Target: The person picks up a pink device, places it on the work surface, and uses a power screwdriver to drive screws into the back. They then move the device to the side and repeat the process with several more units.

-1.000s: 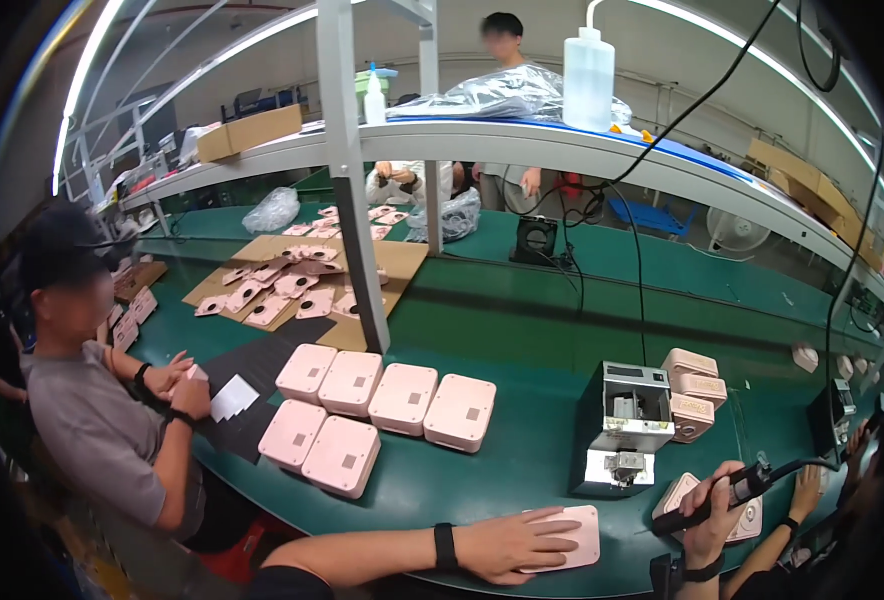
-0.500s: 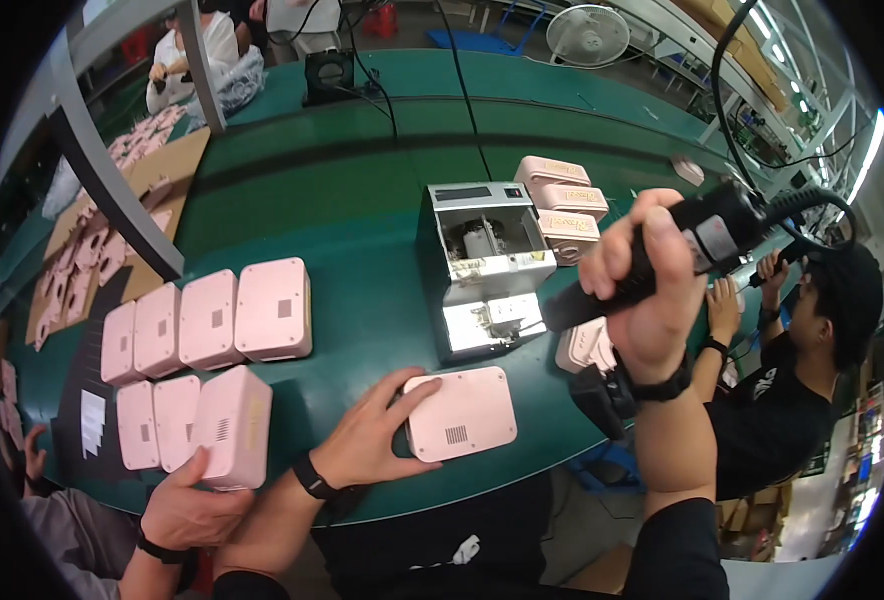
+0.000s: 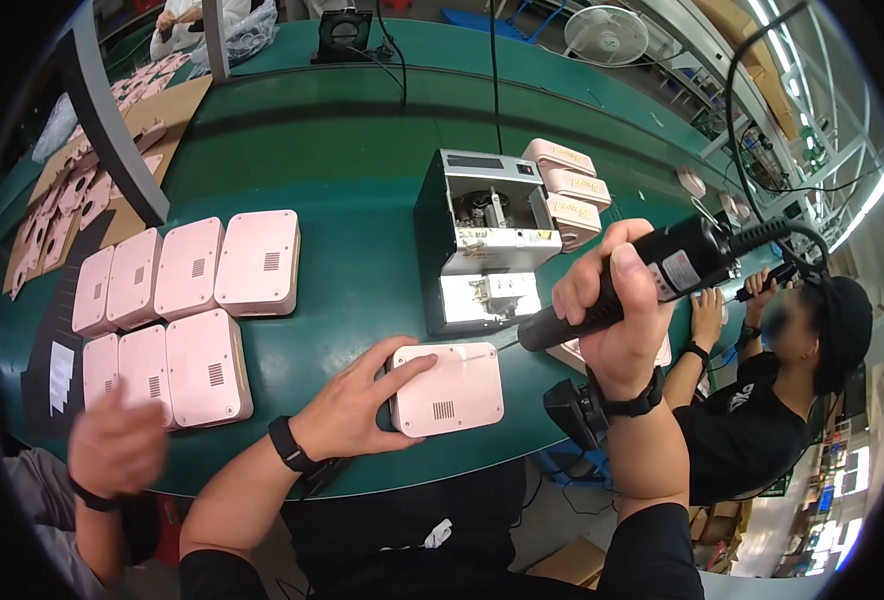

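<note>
A pink plastic housing (image 3: 462, 392) with rounded corners, corner screw holes and a small slotted vent lies flat on the green table. My left hand (image 3: 357, 400) grips its left end, index finger stretched over the top face and thumb at the near edge. In my right hand (image 3: 622, 310), fingers wrapped round it, is a black corded electric screwdriver (image 3: 587, 308), tilted with its bit pointing left. The thin bit reaches over the housing's upper part; whether it touches is unclear.
A grey screw feeder machine (image 3: 487, 235) stands behind the housing. Stacked pink housings (image 3: 567, 190) sit to its right. Several finished-looking pink housings (image 3: 257, 262) stand in two rows at left, beside a co-worker's blurred hand (image 3: 117, 440). Another person (image 3: 782, 380) works at right. A cable (image 3: 732, 110) hangs above.
My right hand has brought the screwdriver down and left, its bit now over the housing. The co-worker's hand has let go of a pink housing in the left row. The whole view has shifted.
</note>
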A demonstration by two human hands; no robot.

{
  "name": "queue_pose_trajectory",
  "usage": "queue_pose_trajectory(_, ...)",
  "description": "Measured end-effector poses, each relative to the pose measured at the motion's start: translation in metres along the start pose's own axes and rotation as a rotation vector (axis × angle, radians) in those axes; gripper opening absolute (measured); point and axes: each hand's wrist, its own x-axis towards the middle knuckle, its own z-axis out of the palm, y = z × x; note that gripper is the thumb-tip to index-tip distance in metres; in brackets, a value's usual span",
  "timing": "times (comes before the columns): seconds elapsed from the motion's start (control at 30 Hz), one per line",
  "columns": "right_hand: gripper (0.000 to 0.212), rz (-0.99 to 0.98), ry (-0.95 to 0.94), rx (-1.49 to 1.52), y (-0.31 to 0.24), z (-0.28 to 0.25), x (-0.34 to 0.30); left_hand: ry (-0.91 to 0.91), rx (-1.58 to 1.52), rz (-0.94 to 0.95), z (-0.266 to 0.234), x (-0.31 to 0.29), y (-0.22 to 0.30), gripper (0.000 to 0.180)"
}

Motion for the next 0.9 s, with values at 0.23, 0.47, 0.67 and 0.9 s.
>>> queue_pose_trajectory(0.23,0.016,-0.009,-0.017,0.012,0.015,-0.004,-0.012,0.011,0.022,0.018,0.001,0.0,-0.001,0.083)
queue_pose_trajectory(0.47,0.017,0.01,0.033,0.032,0.028,-0.007,-0.018,0.005,0.013,0.014,0.001,0.0,0.0,0.084)
queue_pose_trajectory(0.67,0.02,0.008,0.018,0.066,0.028,-0.004,-0.017,0.004,0.056,0.0,0.001,-0.003,0.001,0.086)
queue_pose_trajectory(0.9,0.023,0.011,-0.023,0.111,0.03,-0.007,-0.024,0.009,0.072,-0.014,0.0,-0.004,0.004,0.081)
